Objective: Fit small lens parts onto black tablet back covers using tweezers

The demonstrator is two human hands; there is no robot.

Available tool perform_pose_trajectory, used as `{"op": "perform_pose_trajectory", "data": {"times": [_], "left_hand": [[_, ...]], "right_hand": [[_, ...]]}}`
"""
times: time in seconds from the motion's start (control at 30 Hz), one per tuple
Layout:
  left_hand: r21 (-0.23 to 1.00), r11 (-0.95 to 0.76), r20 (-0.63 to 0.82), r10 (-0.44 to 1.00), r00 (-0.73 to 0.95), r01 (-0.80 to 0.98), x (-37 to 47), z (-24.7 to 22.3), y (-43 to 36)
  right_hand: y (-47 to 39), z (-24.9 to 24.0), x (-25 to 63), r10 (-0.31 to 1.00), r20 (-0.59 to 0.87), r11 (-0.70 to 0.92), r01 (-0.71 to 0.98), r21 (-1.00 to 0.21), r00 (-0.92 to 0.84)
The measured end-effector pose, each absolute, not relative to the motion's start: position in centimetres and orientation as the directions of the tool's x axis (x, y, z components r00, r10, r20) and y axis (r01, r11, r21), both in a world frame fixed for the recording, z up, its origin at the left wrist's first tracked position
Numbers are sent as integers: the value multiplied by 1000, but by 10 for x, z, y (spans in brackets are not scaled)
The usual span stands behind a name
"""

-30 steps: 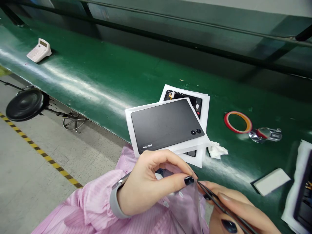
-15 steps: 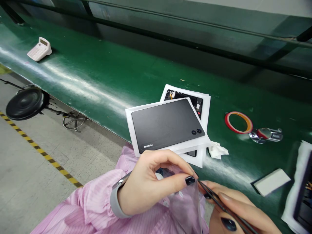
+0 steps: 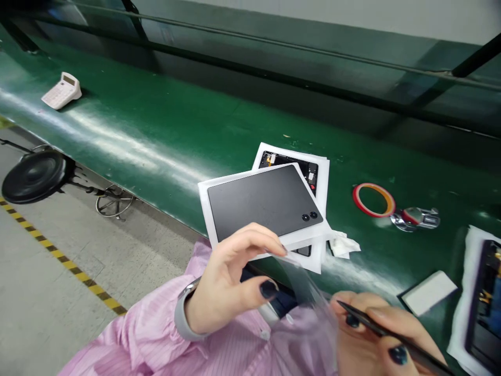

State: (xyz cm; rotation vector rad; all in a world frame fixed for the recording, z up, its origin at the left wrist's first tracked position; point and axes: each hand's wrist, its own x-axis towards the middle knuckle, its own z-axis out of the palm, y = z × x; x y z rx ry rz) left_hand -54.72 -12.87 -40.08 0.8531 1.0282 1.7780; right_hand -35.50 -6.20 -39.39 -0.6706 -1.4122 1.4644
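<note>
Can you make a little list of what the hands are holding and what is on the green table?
left hand: fingers pinch the top of a clear film
right hand: holds black tweezers, also touches the film
tablet: dark grey, back side up, on white sheets, stacked over an opened device
tape ring: red and orange, flat on the green table
calculator: far left on the table
white block: near the right hand

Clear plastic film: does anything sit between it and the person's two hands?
Nothing visible does. The left hand pinches the clear plastic film directly at its top edge, and the right hand, holding thin black tweezers, is right against the film's lower part. The dark grey tablet on the green conveyor belt lies beyond them.
</note>
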Motion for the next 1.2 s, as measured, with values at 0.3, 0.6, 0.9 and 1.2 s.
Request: {"op": "perform_pose_trajectory", "data": {"times": [0.3,0.6,0.9,1.2], "left_hand": [[949,-315,182,503,-845,17,-633,-380,-123],[906,168,218,602,-768,389,-788,-398,-71],[384,419,127,859,-496,823,-825,-415,10],[316,-323,13,942,336,892,-657,-390,-9]], "right_hand": [[-14,-406,-353,987,-107,-131,-208,-969,-120],[71,-424,-363,872,-339,-385,-70,-920,-353],[82,-442,-369,798,-339,-409,-35,-912,-499],[77,-450,-360,775,-371,-424,14,-906,-512]]}}
